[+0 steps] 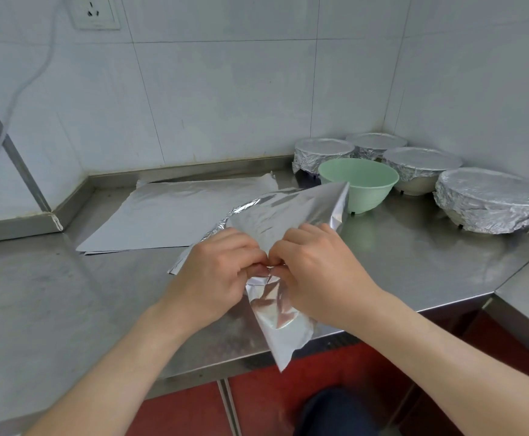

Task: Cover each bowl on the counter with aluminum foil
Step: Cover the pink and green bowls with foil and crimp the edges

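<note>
A bowl lies under a sheet of aluminum foil at the counter's front middle; the bowl itself is hidden by the foil. My left hand and my right hand meet at the near side, and both pinch a fold of that foil between curled fingers. A foil corner hangs over the counter's front edge. Behind it stands an uncovered mint-green bowl. Several foil-covered bowls sit in the back right corner, among them one at the right and one at the back.
A stack of flat foil sheets lies on the steel counter to the left. Tiled walls close in the back and right. A wall socket with a cord hangs at the upper left. Red floor shows below the counter edge.
</note>
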Available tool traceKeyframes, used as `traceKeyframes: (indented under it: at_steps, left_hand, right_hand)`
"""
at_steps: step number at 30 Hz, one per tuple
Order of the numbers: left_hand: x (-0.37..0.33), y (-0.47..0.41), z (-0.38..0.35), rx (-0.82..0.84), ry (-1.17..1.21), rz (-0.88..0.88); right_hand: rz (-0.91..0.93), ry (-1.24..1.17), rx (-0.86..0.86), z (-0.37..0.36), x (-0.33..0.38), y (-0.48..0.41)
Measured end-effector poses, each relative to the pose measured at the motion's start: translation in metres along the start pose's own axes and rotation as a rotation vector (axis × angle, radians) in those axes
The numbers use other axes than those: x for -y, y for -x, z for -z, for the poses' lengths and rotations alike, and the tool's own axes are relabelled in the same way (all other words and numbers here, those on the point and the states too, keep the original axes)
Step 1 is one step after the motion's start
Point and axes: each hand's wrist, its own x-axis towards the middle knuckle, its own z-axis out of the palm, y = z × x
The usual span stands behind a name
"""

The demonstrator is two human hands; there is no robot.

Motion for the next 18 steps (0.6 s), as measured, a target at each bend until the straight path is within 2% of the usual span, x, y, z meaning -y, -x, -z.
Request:
traceKeyframes:
  at_steps: [4,7,9,18]
  left_hand:
    - [0.005,0.000,0.007,0.030,0.087,0.058]
    - [0.008,0.001,0.018,0.046,0.156,0.159]
    - [0.010,0.002,0.024,0.056,0.170,0.215]
    - [-0.006,-0.006,0.021,0.019,0.286,0.276]
  right_hand:
    - [-0.033,-0.106,0.060,0.008,0.005,-0.003]
    - [-0.090,-0.360,0.133,0.021,-0.006,-0.002]
    - [-0.133,-0.453,0.113,0.027,-0.016,-0.003]
    - [-0.125,-0.501,0.095,0.022,-0.015,0.000]
